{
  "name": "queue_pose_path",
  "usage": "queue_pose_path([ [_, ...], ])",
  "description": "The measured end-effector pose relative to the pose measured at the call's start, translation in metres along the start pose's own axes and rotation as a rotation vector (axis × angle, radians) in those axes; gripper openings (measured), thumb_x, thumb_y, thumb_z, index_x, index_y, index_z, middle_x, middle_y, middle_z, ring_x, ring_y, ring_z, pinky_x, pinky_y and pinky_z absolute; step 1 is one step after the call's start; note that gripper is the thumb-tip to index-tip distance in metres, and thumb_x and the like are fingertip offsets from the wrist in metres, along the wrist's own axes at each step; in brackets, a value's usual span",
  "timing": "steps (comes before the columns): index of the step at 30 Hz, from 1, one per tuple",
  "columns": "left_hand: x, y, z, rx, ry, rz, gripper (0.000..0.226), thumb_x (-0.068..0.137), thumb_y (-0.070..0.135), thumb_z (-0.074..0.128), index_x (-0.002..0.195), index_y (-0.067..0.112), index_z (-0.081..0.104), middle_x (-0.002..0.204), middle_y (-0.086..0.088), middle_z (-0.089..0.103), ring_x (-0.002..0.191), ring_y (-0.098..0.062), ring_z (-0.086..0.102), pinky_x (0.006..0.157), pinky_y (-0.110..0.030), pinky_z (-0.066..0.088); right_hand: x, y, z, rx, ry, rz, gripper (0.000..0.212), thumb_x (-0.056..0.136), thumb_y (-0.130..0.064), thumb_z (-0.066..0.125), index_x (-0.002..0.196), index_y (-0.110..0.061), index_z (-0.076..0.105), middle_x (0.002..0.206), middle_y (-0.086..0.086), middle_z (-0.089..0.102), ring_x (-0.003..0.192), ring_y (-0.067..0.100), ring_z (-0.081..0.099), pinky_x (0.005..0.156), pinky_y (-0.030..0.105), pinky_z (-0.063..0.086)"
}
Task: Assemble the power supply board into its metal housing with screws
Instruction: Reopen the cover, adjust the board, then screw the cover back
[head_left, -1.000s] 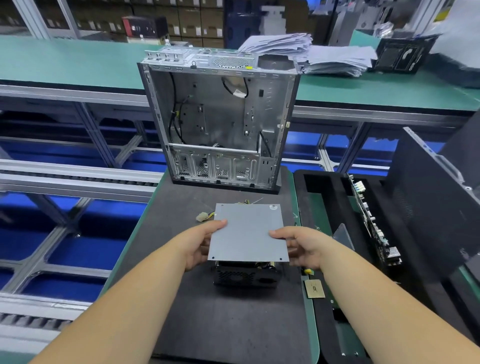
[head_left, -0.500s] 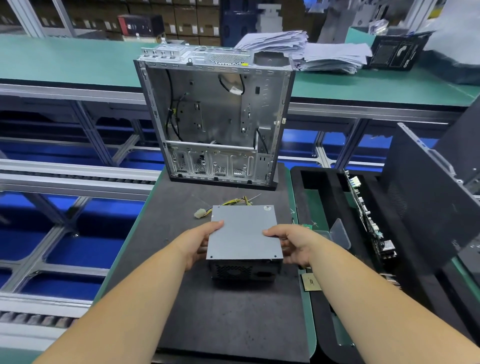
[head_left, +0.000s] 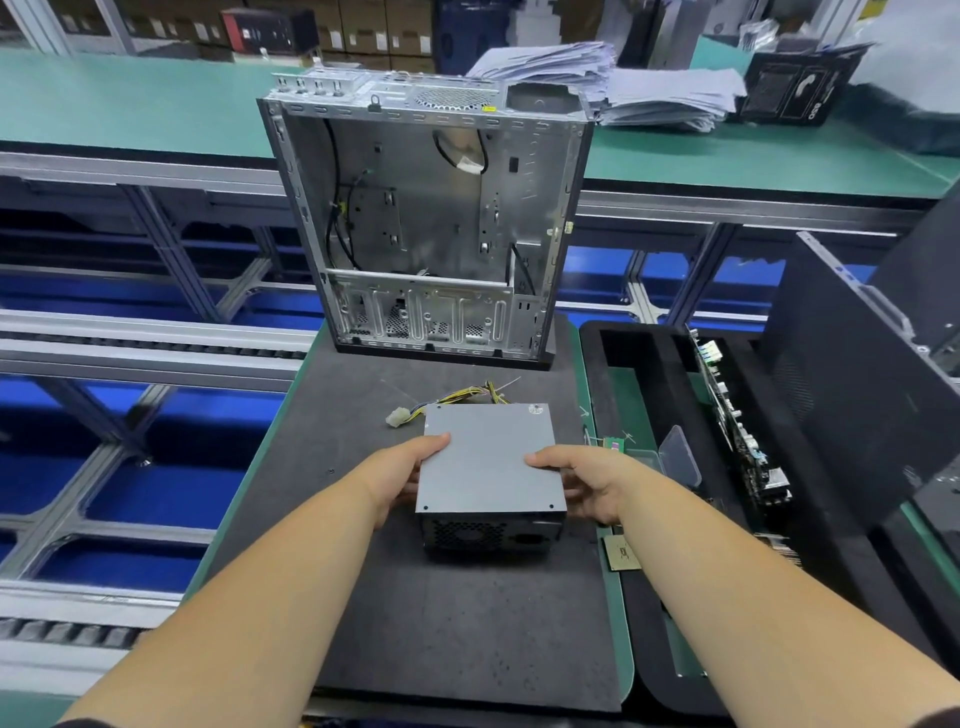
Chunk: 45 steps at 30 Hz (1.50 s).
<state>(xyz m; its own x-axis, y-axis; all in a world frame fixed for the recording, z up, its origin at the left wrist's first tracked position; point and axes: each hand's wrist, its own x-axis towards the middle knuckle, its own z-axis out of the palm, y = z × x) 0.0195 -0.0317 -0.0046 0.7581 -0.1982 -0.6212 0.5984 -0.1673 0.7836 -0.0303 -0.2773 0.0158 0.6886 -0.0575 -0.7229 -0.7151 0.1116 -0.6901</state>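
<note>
At lower centre of the frame, on the dark mat of the tabletop (head_left: 457, 623): power supply (head_left: 491, 460), grey lid up, clasped from both flanks. Left hand (head_left: 400, 480) and right hand (head_left: 592, 488) each with thumb on the lid, remaining fingers curled down the side walls and mostly hidden, probably for a level lift. Vented end toward the bottom edge, cable bundle (head_left: 457, 397) toward the open metal housing (head_left: 431, 223) standing at upper centre; long axis roughly bottom to top of the frame.
</note>
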Motion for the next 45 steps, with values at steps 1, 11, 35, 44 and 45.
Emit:
queue_pose_path([
  [1,0.000,0.000,0.000,0.005,-0.004,-0.003,0.034,0.080,0.048,0.072,0.090,0.016,0.075,0.083,-0.001,0.077,0.065,-0.013,0.072,0.066,-0.026,0.051,0.001,0.000,0.000,-0.007,0.000,-0.002,0.018,0.077,-0.015,0.079,0.092,-0.010,0.069,0.071,0.006,0.074,0.055,0.016,0.069,0.060,0.030,0.054],
  [11,0.006,-0.001,-0.002,0.106,-0.027,-0.013,0.039,0.083,0.053,0.068,0.093,0.017,0.074,0.086,-0.001,0.077,0.072,-0.015,0.073,0.078,-0.030,0.051,0.011,0.001,-0.004,-0.023,-0.064,0.016,0.013,0.084,-0.013,0.074,0.094,-0.008,0.068,0.065,0.000,0.071,0.040,0.009,0.058,0.054,0.025,0.048],
  [35,0.014,0.002,-0.006,0.083,-0.049,-0.046,0.033,0.085,0.039,0.071,0.100,0.011,0.073,0.094,-0.006,0.077,0.093,-0.023,0.072,0.094,-0.039,0.055,0.027,-0.001,-0.011,-0.188,-0.006,-0.018,0.029,0.084,-0.025,0.076,0.105,-0.006,0.071,0.102,0.012,0.075,0.089,0.027,0.066,0.086,0.037,0.051],
  [44,0.015,0.006,-0.004,0.082,-0.035,-0.051,0.030,0.087,0.038,0.069,0.098,0.010,0.073,0.091,-0.008,0.077,0.088,-0.024,0.071,0.094,-0.042,0.054,0.025,-0.010,-0.008,-0.281,0.041,-0.030,0.027,0.087,-0.028,0.074,0.102,-0.006,0.071,0.098,0.009,0.075,0.091,0.026,0.068,0.096,0.043,0.052],
  [45,0.015,0.006,-0.004,0.083,-0.033,-0.048,0.031,0.088,0.038,0.069,0.098,0.009,0.073,0.091,-0.008,0.077,0.088,-0.024,0.072,0.093,-0.041,0.055,0.025,-0.011,-0.007,-0.288,0.050,-0.035,0.025,0.087,-0.027,0.074,0.101,-0.006,0.071,0.097,0.009,0.075,0.090,0.025,0.068,0.095,0.042,0.053],
])
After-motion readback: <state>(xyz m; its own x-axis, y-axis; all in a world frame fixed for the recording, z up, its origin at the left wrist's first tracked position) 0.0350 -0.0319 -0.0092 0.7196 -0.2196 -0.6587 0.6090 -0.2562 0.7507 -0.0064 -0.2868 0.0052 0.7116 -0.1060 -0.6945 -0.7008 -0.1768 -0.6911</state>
